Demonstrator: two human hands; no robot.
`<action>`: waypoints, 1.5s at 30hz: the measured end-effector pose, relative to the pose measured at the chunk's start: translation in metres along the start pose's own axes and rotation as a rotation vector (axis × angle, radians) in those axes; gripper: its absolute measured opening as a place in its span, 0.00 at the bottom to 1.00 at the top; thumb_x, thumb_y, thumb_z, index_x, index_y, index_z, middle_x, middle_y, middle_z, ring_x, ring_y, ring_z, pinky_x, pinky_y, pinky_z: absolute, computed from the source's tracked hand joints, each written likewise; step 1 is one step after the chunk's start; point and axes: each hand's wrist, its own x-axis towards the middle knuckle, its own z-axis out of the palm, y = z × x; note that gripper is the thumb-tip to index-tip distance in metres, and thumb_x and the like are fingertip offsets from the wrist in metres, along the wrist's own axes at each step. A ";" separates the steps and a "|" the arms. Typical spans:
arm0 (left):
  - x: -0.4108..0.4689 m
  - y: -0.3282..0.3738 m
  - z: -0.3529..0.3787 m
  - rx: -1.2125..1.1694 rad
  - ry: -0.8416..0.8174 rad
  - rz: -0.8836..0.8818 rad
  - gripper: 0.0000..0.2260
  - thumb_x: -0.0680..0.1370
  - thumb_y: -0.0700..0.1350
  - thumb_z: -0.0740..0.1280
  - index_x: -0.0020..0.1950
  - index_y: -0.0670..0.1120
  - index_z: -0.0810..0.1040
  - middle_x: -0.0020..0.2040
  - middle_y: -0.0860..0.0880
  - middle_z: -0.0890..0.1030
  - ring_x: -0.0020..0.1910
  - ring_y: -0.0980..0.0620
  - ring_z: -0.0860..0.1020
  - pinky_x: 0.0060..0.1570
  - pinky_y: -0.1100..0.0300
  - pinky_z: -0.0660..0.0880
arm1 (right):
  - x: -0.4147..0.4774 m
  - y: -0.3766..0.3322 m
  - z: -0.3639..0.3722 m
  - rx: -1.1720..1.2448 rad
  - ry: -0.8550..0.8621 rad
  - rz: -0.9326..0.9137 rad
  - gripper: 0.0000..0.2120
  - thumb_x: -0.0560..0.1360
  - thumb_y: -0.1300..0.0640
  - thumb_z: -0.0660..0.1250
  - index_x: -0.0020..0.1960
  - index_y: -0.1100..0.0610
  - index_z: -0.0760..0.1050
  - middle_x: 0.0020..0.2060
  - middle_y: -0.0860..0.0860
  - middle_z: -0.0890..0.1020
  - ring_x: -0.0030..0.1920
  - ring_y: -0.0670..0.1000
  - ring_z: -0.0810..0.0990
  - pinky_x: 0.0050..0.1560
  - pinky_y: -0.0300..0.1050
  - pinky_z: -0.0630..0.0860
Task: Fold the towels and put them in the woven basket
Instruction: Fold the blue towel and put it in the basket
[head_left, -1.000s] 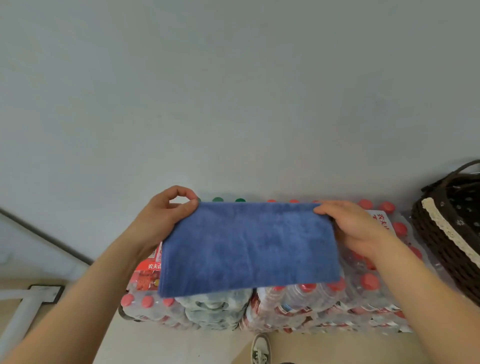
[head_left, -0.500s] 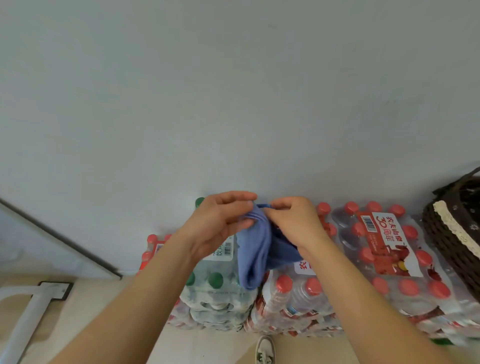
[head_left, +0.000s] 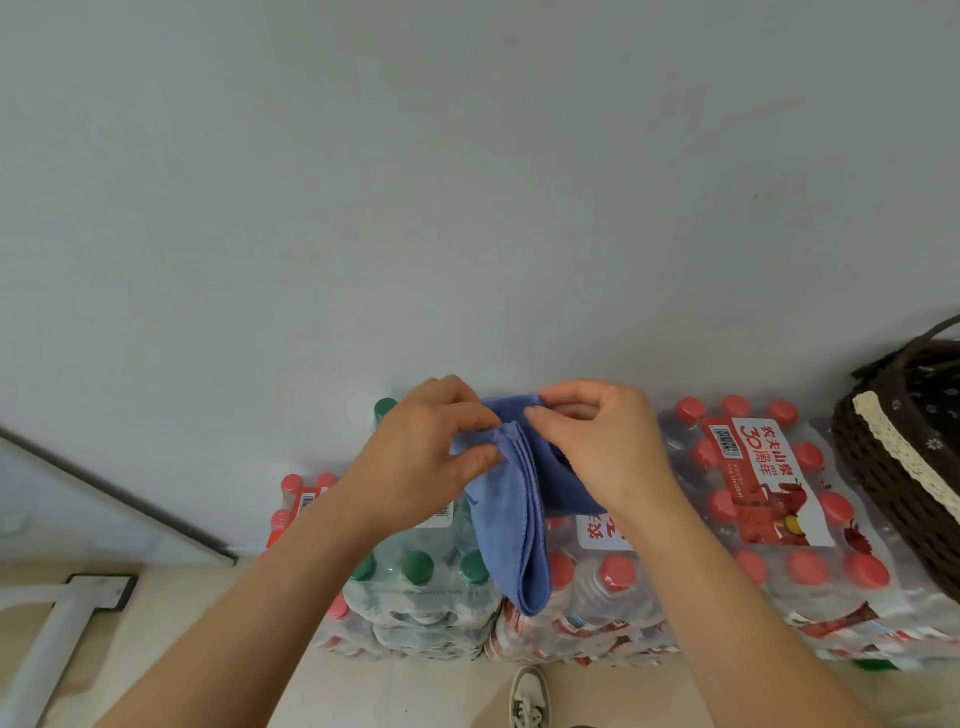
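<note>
A blue towel (head_left: 514, 530) hangs folded in the air between my hands, above the stacked bottle packs. My left hand (head_left: 421, 457) pinches its top edges between thumb and fingers. My right hand (head_left: 597, 447) holds the towel's top right part, its fingers curled over the cloth close to the left hand. The towel's folded lower end droops down to about the height of the green-capped bottles. The dark brown woven basket (head_left: 904, 457) with a cream lace trim stands at the far right, partly cut off by the frame edge.
Shrink-wrapped packs of red-capped bottles (head_left: 769, 519) and green-capped bottles (head_left: 415, 577) are stacked against a pale wall (head_left: 467, 182). A white metal frame (head_left: 47, 634) lies on the floor at the left. My shoe (head_left: 527, 699) shows at the bottom.
One second ago the towel was spread wide between my hands. My hands came together, folding it in half, and now its corners meet at the top while it hangs narrow.
</note>
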 end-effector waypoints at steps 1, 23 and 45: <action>0.001 0.002 -0.003 0.019 -0.005 0.028 0.04 0.73 0.47 0.70 0.47 0.49 0.81 0.43 0.56 0.76 0.43 0.59 0.72 0.44 0.72 0.67 | -0.003 -0.003 -0.002 -0.032 -0.005 -0.052 0.09 0.71 0.60 0.73 0.41 0.46 0.80 0.36 0.43 0.84 0.36 0.39 0.82 0.37 0.31 0.76; 0.014 0.032 -0.014 -0.235 0.046 -0.252 0.06 0.67 0.53 0.71 0.37 0.52 0.81 0.33 0.55 0.81 0.33 0.57 0.79 0.34 0.60 0.76 | -0.012 -0.020 -0.029 -0.188 -0.322 -0.250 0.17 0.71 0.63 0.72 0.52 0.44 0.80 0.46 0.39 0.84 0.49 0.36 0.81 0.51 0.31 0.76; 0.057 0.064 0.010 -0.616 0.060 -0.240 0.06 0.69 0.35 0.76 0.42 0.43 0.81 0.40 0.42 0.84 0.38 0.52 0.80 0.44 0.56 0.78 | -0.006 0.027 -0.112 -0.509 -0.337 -0.149 0.16 0.68 0.56 0.69 0.49 0.44 0.66 0.41 0.45 0.81 0.41 0.47 0.81 0.45 0.55 0.78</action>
